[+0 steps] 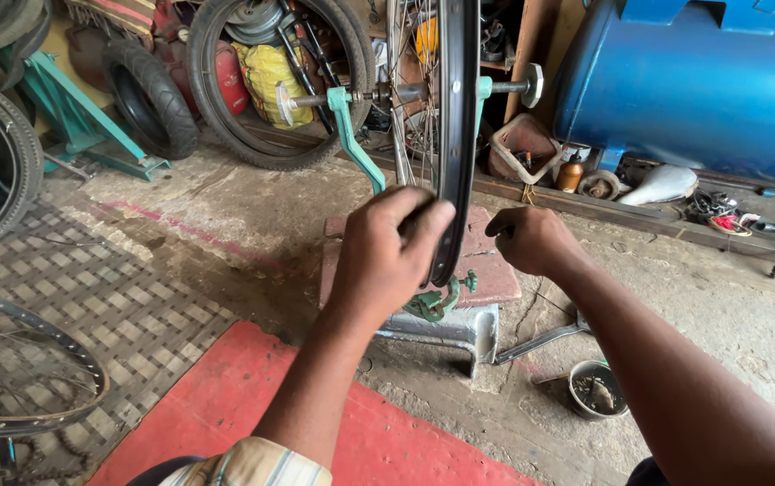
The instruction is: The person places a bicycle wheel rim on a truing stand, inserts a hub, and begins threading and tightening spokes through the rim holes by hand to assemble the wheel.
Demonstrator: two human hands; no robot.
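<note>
A black bicycle wheel rim (456, 126) with thin spokes stands upright in a green truing stand (351, 135), seen edge-on in the middle of the view. My left hand (385, 252) wraps over the lower edge of the rim, fingers curled on it. My right hand (531, 238) is on the right side of the rim, fingers closed near the spokes; whether it holds a small tool is hidden. The stand's metal base (446, 328) rests on the concrete floor below my hands.
A red mat (252, 405) lies in front of me. Bicycle wheels (9, 360) sit at the left, tyres (149, 99) lean at the back. A blue tank (684, 81) fills the upper right. A small tin (596, 389) and a metal bar (540, 340) lie on the floor.
</note>
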